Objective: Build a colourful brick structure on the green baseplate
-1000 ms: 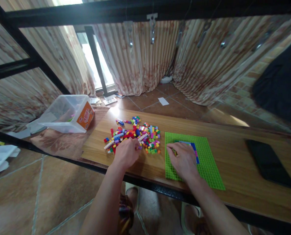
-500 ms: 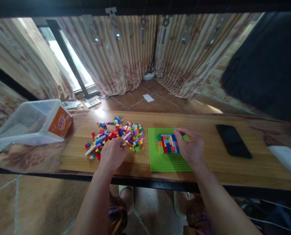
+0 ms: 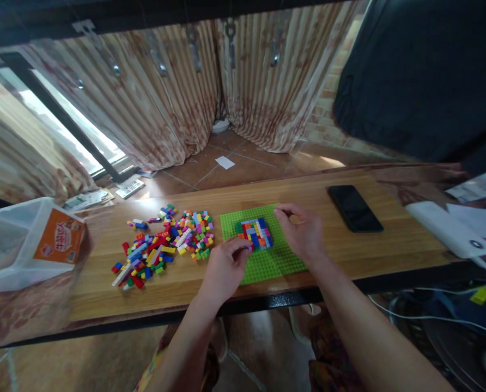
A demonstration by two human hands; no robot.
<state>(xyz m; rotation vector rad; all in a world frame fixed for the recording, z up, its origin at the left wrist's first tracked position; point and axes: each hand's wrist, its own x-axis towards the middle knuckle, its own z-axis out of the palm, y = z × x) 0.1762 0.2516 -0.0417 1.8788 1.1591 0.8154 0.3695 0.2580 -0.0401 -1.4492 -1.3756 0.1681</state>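
A green studded baseplate (image 3: 281,261) lies on the wooden table, with a flat block of multicoloured toy bricks (image 3: 259,231) built on it. My left hand (image 3: 225,269) is closed in a pinch at the block's near left corner, a small purple brick (image 3: 250,248) at its fingertips. Over the plate's right side, my right hand (image 3: 302,231) has thumb and forefinger curled together, apart from the block; anything between them is too small to make out. A loose pile of bricks (image 3: 157,250) in many colours and sizes spreads to the left of the plate.
A black phone (image 3: 355,208) lies to the right of the plate. Beyond it is a white device (image 3: 447,226) with a cable, beside some papers (image 3: 478,218). At the far left stands a clear plastic bin (image 3: 12,245) with an orange label. The table's dark front edge (image 3: 279,299) runs below my forearms.
My left hand has moved right, from the brick pile to the block on the baseplate. My right hand has drawn slightly away from the block. The head view has turned to the right.
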